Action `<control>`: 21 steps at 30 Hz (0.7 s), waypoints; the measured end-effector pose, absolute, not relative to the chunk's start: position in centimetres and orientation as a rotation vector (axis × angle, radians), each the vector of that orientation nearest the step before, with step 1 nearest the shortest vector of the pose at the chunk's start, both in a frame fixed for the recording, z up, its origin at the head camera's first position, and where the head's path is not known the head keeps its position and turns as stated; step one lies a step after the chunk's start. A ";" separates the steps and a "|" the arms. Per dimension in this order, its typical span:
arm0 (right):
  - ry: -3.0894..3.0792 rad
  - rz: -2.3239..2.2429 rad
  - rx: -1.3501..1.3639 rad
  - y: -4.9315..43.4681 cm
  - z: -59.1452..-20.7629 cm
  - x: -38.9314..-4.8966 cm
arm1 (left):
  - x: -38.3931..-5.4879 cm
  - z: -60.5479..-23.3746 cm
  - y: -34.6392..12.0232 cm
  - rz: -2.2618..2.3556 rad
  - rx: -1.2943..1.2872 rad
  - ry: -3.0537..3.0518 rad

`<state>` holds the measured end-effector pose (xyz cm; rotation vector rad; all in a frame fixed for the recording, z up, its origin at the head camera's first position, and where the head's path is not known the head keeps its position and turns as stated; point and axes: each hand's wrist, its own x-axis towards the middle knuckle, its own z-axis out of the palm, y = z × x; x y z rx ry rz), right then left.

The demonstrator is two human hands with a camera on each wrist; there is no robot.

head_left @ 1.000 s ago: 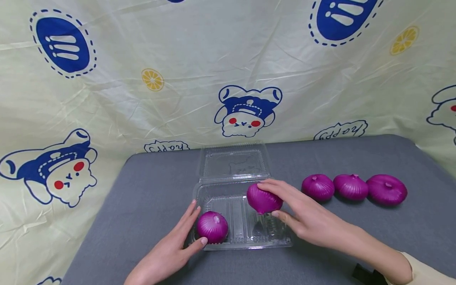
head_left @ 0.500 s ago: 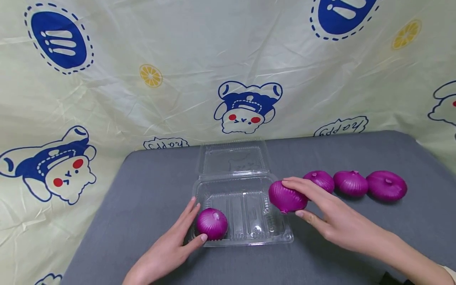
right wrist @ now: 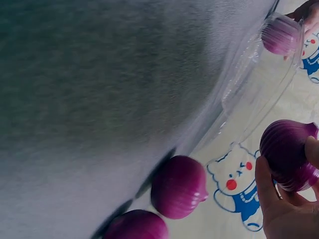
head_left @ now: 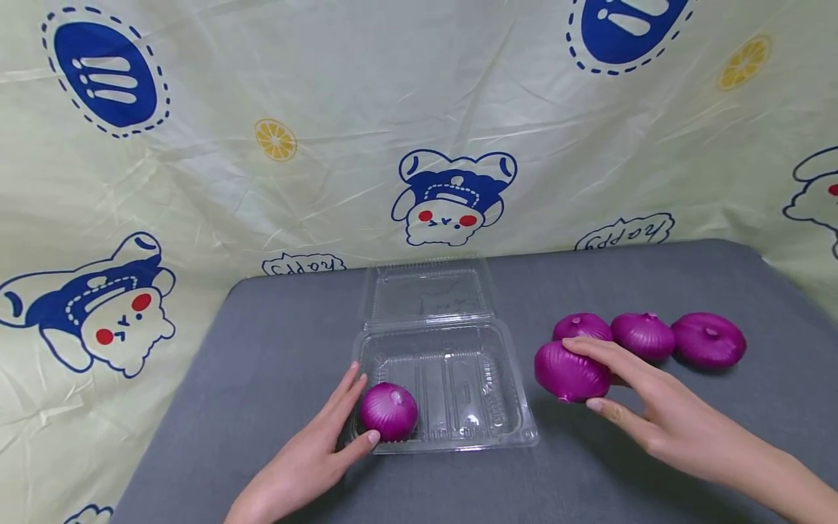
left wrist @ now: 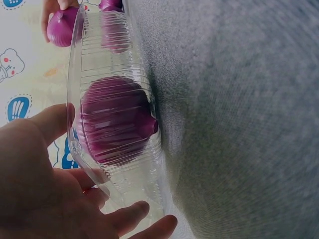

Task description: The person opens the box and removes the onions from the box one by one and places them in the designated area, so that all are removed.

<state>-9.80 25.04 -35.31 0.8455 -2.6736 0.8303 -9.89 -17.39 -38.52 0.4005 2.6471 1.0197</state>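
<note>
A purple onion [head_left: 572, 372] is gripped by my right hand [head_left: 681, 415], thumb below and fingers over its far side. It is held up in the air to the right of the clear plastic container [head_left: 452, 441]. Another purple onion [head_left: 389, 412] sits in the container's near left corner. My left hand [head_left: 308, 451] rests at that corner, its fairly straight fingers along the left rim and the thumb at the front rim. The left wrist view shows this onion [left wrist: 117, 122] through the ribbed wall, with the thumb [left wrist: 56, 122] at the rim.
The container's clear lid [head_left: 428, 291] lies folded back behind it. Three purple onions stand in a row at the right: the left one [head_left: 581, 325] partly behind the held onion, then a middle onion [head_left: 644, 337] and a flatter onion [head_left: 709, 340]. A printed curtain [head_left: 340, 196] hangs behind the grey table [head_left: 275, 349].
My right hand has carried its onion from above the container out to the right, nearer the row. The left hand and the onion in the container have stayed in place.
</note>
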 end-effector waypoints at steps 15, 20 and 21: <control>-2.776 0.821 0.764 27.6 -37.1 -9.4 | -9.9 -38.5 -17.4 1.035 0.401 2.642; -2.784 0.833 0.741 28.3 -38.0 -9.5 | -9.8 -38.5 -17.4 1.028 0.408 2.650; -2.786 0.849 0.740 28.5 -38.2 -9.5 | -9.8 -38.6 -17.4 1.027 0.410 2.652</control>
